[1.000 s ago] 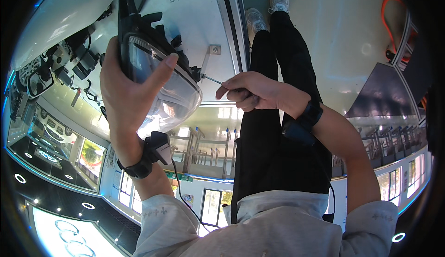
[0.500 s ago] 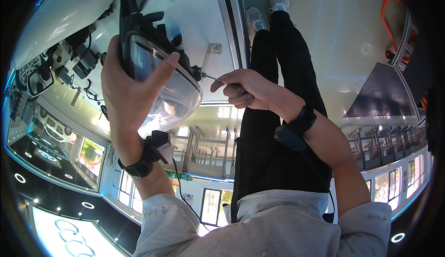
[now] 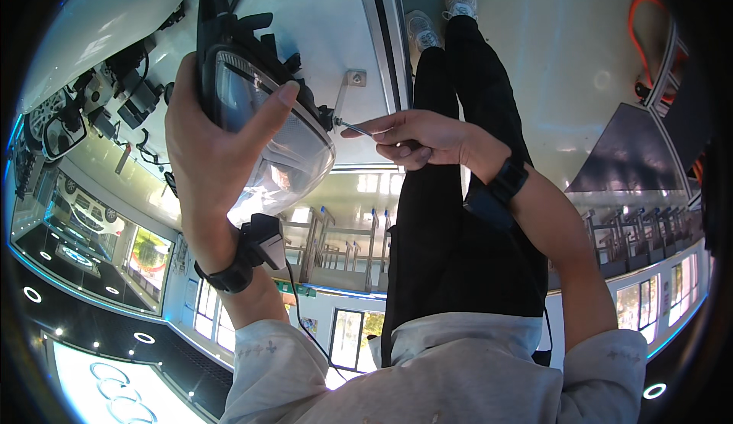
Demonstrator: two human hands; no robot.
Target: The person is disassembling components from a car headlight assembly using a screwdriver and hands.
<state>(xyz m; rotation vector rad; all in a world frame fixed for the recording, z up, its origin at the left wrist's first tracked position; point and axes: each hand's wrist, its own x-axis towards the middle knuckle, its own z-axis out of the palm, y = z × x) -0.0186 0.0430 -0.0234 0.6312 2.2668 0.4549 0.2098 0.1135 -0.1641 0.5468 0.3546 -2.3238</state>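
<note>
My left hand (image 3: 210, 141) is wrapped round a car headlight (image 3: 294, 156) with a clear lens and a black housing, its thumb lying across the lens. At the headlight's right side a small fitting (image 3: 330, 118) sticks out from the housing. From that fitting a thin metal rod (image 3: 353, 127) runs toward my right hand (image 3: 427, 137), which pinches it between thumb and fingertips. The rod's far end is at the fitting; whether it turns a screw there cannot be made out. The lower fingers of the right hand are loosely curled.
Beneath the headlight lies a light tabletop (image 3: 321, 34) with a metal bracket (image 3: 356, 78) and a dark edge strip. Black car parts (image 3: 137, 103) and a round-framed part (image 3: 65, 134) lie at left, beside a pale body panel (image 3: 99, 34). An orange hose (image 3: 637, 38) hangs far right.
My right hand has loosened from a tighter curl to a fingertip pinch, and its wrist has shifted slightly right. The headlight and left hand have risen a little in view.
</note>
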